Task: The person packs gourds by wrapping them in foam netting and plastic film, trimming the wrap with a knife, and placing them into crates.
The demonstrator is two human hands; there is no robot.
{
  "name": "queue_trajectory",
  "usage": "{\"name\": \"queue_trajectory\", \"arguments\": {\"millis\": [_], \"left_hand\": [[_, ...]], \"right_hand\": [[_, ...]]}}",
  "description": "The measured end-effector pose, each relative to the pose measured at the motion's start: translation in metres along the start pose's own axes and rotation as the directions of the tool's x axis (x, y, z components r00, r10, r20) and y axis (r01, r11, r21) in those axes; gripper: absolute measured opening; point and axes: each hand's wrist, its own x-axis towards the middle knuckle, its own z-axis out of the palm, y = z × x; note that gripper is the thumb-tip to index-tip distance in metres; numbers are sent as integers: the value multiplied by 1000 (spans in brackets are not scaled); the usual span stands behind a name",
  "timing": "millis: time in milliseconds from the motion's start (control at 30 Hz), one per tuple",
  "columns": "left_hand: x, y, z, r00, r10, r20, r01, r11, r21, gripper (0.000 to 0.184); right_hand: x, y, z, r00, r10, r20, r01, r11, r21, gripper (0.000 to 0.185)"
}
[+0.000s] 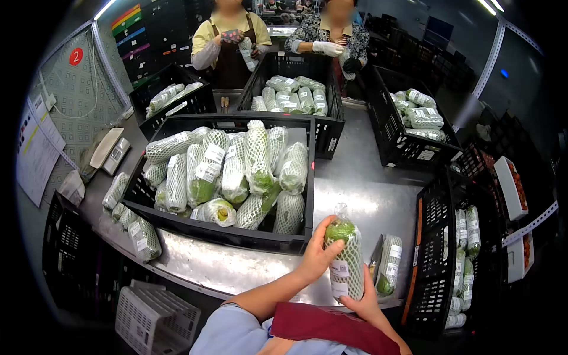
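Note:
A green vegetable in white foam netting and clear wrap [349, 257], with white labels on its side, is held upright above the metal table. My left hand [321, 249] grips its upper left side, thumb across the front. Around its lower right end is my right hand [363, 299]. Just to the right, a second netted vegetable [390, 266] lies on the table beside a knife [376, 255]. To the left of my hands stands a large black crate [236, 235] heaped with netted, labelled vegetables.
More black crates of wrapped vegetables stand at the back [334, 127], back right [408, 155] and right [423, 260]. Two people are across the table, each holding a wrapped item. A scale [112, 151] sits at the left; a grey basket [155, 319] is below.

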Motion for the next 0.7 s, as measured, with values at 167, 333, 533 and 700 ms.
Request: {"name": "queue_trajectory", "arguments": {"millis": [167, 333, 533, 700], "left_hand": [[-12, 22, -16, 998, 35, 43, -33, 998, -56, 59], [-27, 29, -36, 999, 37, 15, -37, 999, 0, 58], [-34, 37, -47, 999, 32, 43, -30, 999, -42, 62], [-36, 44, -46, 996, 38, 78, -37, 999, -8, 65]], "right_hand": [[1, -17, 15, 999, -13, 48, 15, 999, -50, 83], [-2, 12, 31, 995, -9, 95, 6, 999, 37, 88], [-4, 7, 49, 992, -7, 124, 0, 998, 59, 88], [-10, 11, 58, 997, -6, 81, -4, 992, 126, 88]]}}
